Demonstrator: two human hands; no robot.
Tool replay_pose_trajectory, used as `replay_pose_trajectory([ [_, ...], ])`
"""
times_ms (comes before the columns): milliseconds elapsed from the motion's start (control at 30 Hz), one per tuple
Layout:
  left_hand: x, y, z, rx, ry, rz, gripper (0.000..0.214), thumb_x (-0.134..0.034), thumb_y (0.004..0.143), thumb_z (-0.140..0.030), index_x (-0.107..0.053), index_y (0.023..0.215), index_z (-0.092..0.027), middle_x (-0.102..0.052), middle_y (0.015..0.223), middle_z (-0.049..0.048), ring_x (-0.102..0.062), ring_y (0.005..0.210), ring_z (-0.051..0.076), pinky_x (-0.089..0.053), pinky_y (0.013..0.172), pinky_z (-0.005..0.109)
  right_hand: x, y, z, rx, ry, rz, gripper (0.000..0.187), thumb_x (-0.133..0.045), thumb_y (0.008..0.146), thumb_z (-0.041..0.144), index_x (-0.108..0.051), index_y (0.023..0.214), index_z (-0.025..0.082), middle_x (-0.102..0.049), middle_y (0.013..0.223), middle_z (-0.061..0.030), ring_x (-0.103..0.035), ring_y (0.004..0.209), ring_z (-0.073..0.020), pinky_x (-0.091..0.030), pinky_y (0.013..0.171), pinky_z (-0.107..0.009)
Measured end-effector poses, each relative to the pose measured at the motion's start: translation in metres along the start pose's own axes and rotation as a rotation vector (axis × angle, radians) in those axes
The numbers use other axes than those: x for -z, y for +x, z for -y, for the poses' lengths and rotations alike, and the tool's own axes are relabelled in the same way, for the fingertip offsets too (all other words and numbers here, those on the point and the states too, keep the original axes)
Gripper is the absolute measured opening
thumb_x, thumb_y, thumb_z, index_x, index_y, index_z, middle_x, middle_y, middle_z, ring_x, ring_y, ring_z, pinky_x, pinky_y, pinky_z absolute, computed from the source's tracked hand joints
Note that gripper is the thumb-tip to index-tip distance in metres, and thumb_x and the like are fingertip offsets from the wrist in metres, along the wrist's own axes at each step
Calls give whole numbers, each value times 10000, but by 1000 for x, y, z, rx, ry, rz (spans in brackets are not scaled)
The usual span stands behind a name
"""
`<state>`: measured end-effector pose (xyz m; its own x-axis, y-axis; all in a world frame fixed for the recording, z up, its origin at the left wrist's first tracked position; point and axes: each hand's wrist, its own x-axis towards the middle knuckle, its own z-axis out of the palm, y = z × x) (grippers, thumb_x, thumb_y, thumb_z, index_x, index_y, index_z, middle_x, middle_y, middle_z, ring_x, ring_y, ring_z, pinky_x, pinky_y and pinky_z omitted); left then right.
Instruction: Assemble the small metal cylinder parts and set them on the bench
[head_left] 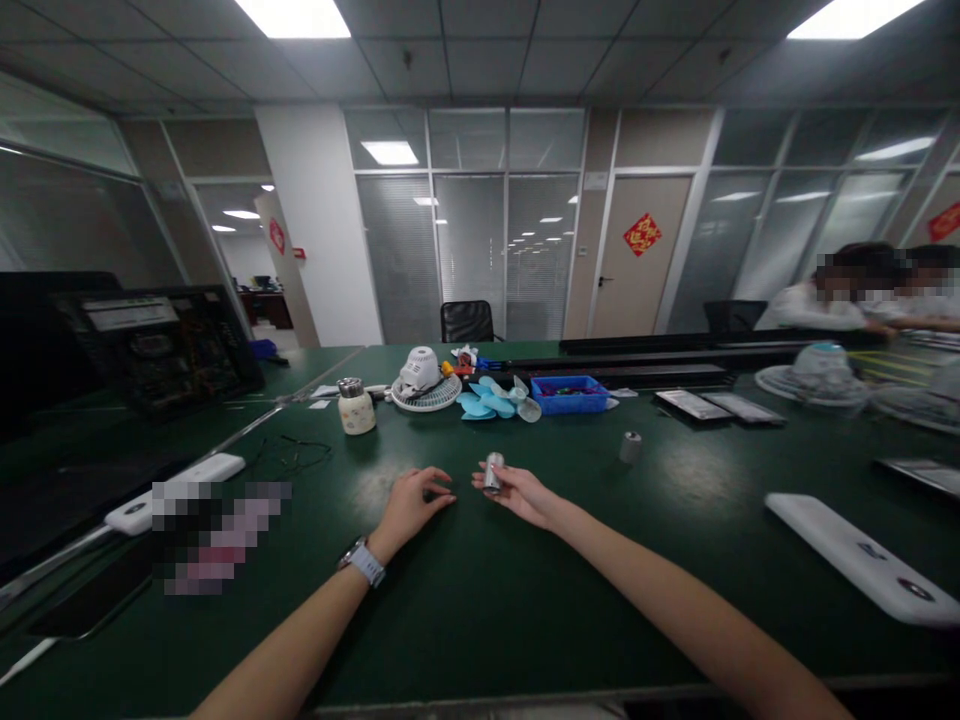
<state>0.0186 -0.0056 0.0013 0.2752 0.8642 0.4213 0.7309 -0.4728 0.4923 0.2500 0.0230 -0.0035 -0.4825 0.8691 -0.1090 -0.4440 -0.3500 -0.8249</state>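
A small shiny silver cylinder stands tilted in my right hand, gripped between thumb and fingers just above the green table. Its exact kind is too small to make out. To its left, my left hand rests at the table with fingers curved and thumb apart, holding nothing; it wears a wristwatch with a pale strap. Farther right, a second grey cylinder stands upright on the table, apart from both hands.
Beyond my hands lie light-blue fan blades, a white fan part, and a blue bin of small parts. A cream flask stands left. White long housings flank both sides. People sit at far right.
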Motion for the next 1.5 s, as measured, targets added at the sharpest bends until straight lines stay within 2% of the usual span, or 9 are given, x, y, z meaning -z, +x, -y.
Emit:
replay_pose_trajectory([
  [233,1,0,0,4,25,10,283,-649,782,-421,-622,999,-242,-751,875,7,-635,926,233,-436,807,364,-2,-3,3,-9,-2,-12,346,-674,816,217,-590,1127,89,-698,1032,-141,-675,971,-179,-516,839,-272],
  [433,2,1,0,29,33,9,274,-644,777,-410,-638,993,-243,-743,909,16,-632,938,240,-444,812,372,-8,-7,6,-25,11,-38,306,-617,860,190,-580,1138,70,-692,1040,-155,-683,938,-169,-521,818,-258],
  [733,3,0,-2,48,-1,-6,277,-643,779,-397,-625,1007,-241,-749,908,20,-651,952,238,-428,906,409,-13,-15,10,-24,-2,-16,301,-630,855,192,-587,1128,74,-671,1102,-160,-670,979,-168,-526,845,-258],
  [1133,3,1,-4,71,-5,-9,305,-632,785,-402,-646,1043,-241,-747,920,26,-645,966,245,-454,896,403,-10,-10,7,-9,5,-16,290,-561,900,215,-575,1149,68,-667,1101,-171,-683,918,-166,-528,803,-264],
  [1200,5,1,-8,63,0,-64,313,-605,803,-450,-663,1025,-236,-739,954,33,-633,976,243,-460,885,388,-10,-10,7,-16,20,-27,295,-530,920,241,-563,1155,67,-663,1105,-176,-682,926,-167,-528,800,-266],
  [1333,8,2,-14,69,-23,-229,396,-389,923,-476,-681,994,-218,-722,1007,43,-598,1007,221,-450,896,352,-9,-8,8,-37,34,-50,312,-462,953,298,-542,1158,76,-669,1082,-168,-681,930,-167,-534,794,-277],
  [1500,7,2,-13,92,-35,-266,448,-320,950,-470,-678,995,-205,-731,961,33,-582,1001,216,-434,897,340,-10,-9,9,-30,23,-69,254,-451,959,274,-551,1106,93,-688,993,-136,-686,882,-158,-539,781,-271],
])
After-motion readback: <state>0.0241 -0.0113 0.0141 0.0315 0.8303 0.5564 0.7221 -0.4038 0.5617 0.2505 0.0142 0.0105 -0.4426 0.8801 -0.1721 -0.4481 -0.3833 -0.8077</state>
